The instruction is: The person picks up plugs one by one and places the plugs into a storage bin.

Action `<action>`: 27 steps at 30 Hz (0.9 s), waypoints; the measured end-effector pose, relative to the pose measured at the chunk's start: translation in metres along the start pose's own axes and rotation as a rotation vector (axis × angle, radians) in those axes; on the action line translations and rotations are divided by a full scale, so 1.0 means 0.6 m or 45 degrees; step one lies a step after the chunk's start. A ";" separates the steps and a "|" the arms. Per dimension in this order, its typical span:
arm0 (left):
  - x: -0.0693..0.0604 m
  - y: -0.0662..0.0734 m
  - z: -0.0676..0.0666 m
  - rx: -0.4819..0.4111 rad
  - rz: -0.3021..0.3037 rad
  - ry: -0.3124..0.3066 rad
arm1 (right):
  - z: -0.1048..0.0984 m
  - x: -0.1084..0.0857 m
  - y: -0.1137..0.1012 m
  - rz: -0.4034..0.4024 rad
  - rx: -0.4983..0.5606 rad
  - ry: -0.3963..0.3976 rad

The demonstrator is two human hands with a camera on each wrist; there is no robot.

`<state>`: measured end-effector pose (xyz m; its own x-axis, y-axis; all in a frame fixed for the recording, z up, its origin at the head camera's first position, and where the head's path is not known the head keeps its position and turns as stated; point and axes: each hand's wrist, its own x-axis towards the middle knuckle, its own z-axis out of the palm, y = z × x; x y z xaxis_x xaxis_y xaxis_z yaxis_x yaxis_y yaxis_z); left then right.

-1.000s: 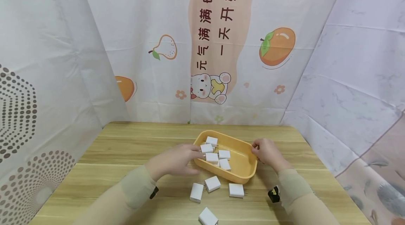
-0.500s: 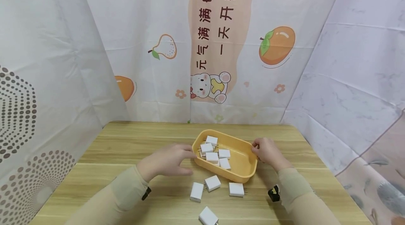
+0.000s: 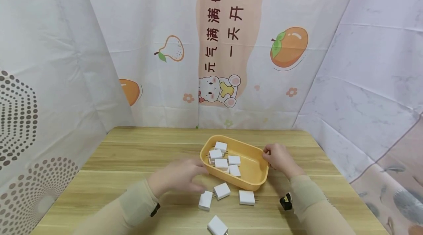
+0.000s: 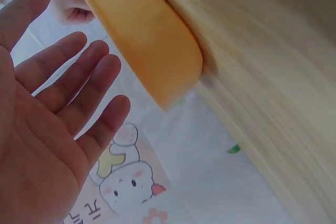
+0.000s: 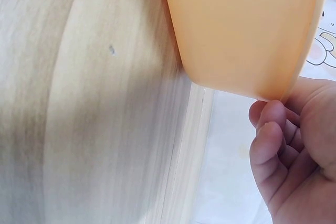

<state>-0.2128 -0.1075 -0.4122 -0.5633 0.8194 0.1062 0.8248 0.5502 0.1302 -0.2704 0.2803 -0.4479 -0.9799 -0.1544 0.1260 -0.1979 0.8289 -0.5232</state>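
White plugs (image 3: pixel 222 191), four, lie outside one orange tray (image 3: pixel 252 170); right hand (image 3: pixel 280 158) pinches its rim, left hand (image 3: pixel 176 177) relaxed

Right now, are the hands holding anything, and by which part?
The right hand pinches the yellow tray by the rim at its right end. The left hand holds nothing.

the left hand (image 3: pixel 178 177) has relaxed, parted fingers (image 4: pixel 86 95) while the right hand (image 3: pixel 280 158) pinches, fingers curled.

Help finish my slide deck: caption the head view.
Right hand grips an orange tray of white plug adapters; left hand beside it, four more on the wooden table.
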 end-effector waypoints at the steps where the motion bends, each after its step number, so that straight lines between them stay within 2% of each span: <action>1: 0.001 0.002 0.004 -0.014 0.004 -0.009 | 0.000 0.000 0.000 -0.003 0.000 -0.001; 9: 0.005 0.015 0.026 -0.097 0.063 -0.062 | 0.001 0.000 0.002 -0.005 -0.010 0.001; 13: 0.005 0.021 0.036 -0.086 0.094 -0.060 | 0.002 0.000 0.002 0.002 -0.006 0.001; 20: 0.005 0.026 0.051 -0.062 0.055 -0.089 | 0.002 0.000 0.003 0.008 0.011 -0.002; 27: 0.008 0.032 0.063 -0.035 0.052 -0.114 | 0.001 0.000 0.002 0.009 0.004 0.000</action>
<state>-0.1981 -0.0870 -0.4466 -0.5216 0.8529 0.0236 0.8448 0.5124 0.1544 -0.2708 0.2810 -0.4493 -0.9813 -0.1483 0.1224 -0.1909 0.8283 -0.5267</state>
